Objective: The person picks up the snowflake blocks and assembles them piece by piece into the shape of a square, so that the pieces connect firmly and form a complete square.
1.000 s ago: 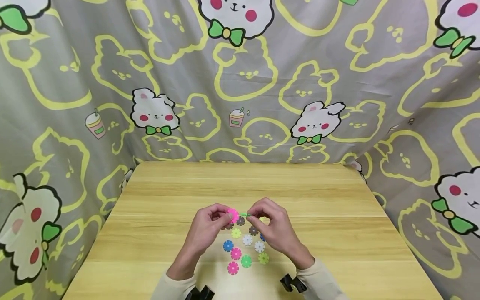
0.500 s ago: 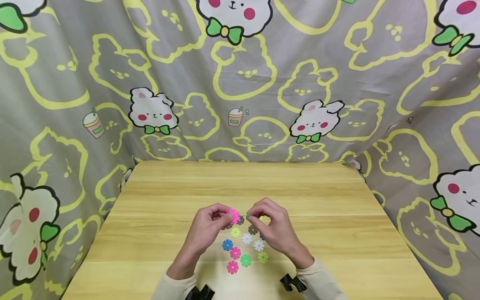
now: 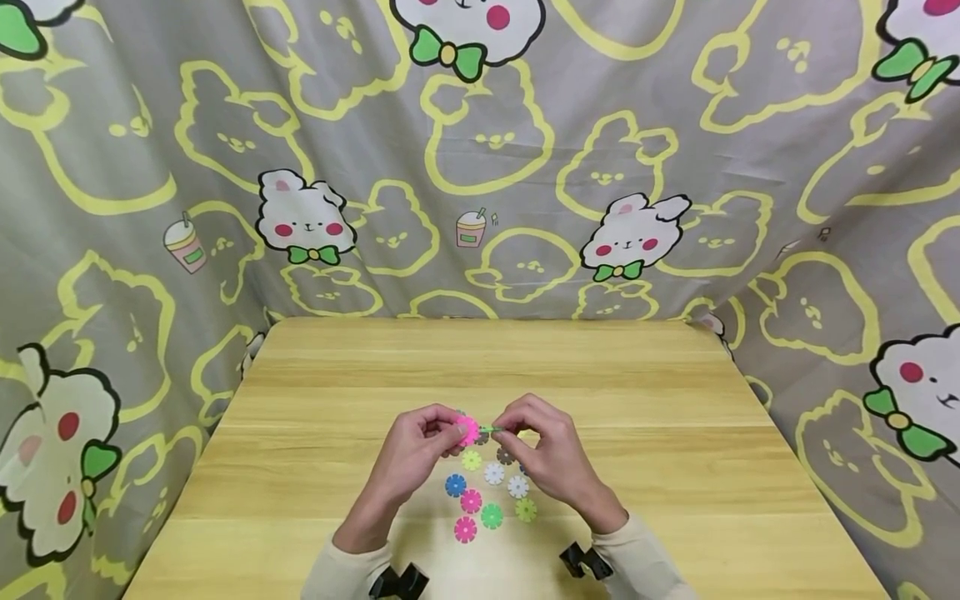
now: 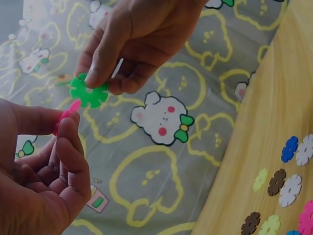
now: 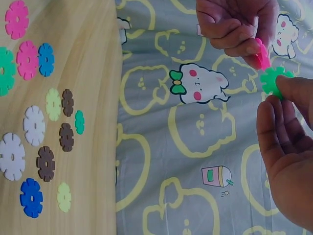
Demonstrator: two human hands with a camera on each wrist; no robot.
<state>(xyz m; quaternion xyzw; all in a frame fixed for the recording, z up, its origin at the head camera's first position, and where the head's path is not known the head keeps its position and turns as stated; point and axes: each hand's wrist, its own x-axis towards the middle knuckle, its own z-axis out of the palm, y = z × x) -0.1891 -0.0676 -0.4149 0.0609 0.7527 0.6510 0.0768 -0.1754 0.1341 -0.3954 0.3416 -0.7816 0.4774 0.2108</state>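
pink notched disc [image 5: 263,53] pinched in the left hand [image 3: 417,446], green notched disc [image 4: 96,97] pinched in the right hand [image 3: 551,444], rims touching or nearly, over loose discs [image 3: 471,501] on a wooden table [image 3: 660,408]

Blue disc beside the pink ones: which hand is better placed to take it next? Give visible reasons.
Probably the left hand: the head view shows it nearer the blue disc than the right hand. Both are occupied, though: left pinches a pink disc, right a green disc.

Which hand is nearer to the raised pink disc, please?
Left: the left hand pinches the raised pink disc; the right hand is to its right, pinching a green disc.
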